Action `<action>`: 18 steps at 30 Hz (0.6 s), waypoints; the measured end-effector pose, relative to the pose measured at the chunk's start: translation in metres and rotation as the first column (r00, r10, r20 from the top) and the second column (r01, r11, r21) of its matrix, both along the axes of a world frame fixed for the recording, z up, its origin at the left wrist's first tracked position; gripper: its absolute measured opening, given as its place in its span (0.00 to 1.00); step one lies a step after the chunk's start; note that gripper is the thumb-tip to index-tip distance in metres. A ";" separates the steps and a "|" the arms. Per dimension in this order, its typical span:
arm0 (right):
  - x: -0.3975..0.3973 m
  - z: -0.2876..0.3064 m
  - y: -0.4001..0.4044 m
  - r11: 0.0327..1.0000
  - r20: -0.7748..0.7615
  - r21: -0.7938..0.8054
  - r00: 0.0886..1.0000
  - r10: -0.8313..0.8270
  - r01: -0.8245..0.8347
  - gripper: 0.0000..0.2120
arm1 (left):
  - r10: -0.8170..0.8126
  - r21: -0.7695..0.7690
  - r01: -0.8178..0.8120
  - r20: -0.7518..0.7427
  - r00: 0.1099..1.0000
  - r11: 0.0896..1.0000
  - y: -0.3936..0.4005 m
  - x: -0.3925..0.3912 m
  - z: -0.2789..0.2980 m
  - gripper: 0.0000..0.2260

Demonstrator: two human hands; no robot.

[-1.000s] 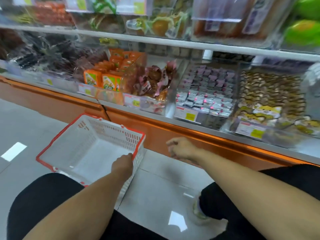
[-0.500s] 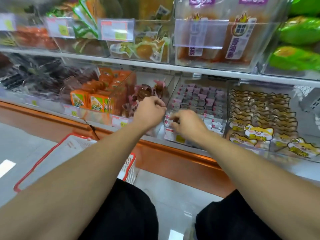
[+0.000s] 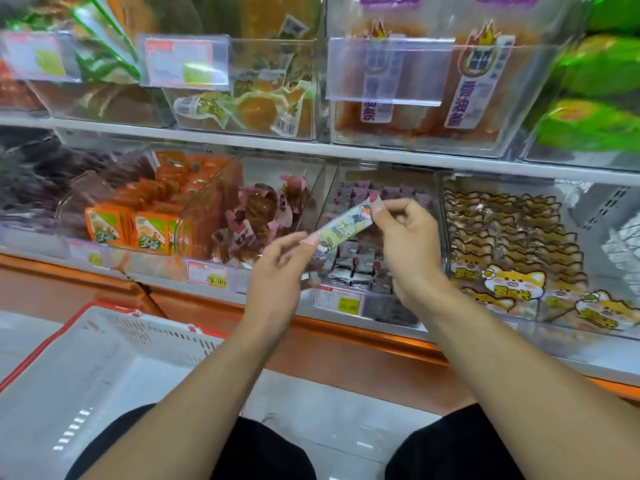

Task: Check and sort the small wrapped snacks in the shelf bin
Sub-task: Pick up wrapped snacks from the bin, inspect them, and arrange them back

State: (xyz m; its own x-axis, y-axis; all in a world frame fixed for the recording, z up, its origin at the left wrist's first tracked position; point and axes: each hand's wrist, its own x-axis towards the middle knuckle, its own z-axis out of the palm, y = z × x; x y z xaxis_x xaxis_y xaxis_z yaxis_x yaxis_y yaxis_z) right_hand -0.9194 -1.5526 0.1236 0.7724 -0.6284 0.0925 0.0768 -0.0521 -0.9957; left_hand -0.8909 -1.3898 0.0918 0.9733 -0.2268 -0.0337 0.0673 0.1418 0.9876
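You hold one long snack stick (image 3: 348, 225) at the middle of the frame, your left hand (image 3: 277, 271) at its lower left end and your right hand (image 3: 403, 237) at its upper right end. Behind it, on the lower shelf (image 3: 519, 168), stands the bin of small wrapped snacks (image 3: 360, 268). Left of this bin is a bin of twisted-wrapper sweets (image 3: 256, 216), and further left a bin of flat packets (image 3: 145, 226). Right of it is a bin of cat-printed packs (image 3: 502, 251). The upper shelf carries more bins across the top of the frame. In the lower left of the frame a basket (image 3: 90, 368) stands on the floor (image 3: 329, 403), before the shelf base.
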 end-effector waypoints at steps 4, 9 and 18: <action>-0.009 0.008 -0.008 0.958 -0.028 0.277 0.996 0.085 -0.074 0.04 | -0.032 -0.249 -0.008 -0.158 0.987 0.969 -0.002 -0.012 0.002 0.18; -0.021 0.019 -0.020 0.906 -0.066 0.404 0.984 0.164 -0.124 0.07 | -0.048 -0.354 -0.029 -0.208 0.977 0.935 0.003 -0.008 0.005 0.07; -0.019 0.019 -0.048 0.852 -0.069 0.497 0.971 0.228 -0.164 0.09 | 0.176 -0.179 -0.202 -0.153 0.972 0.963 0.026 0.025 -0.010 0.06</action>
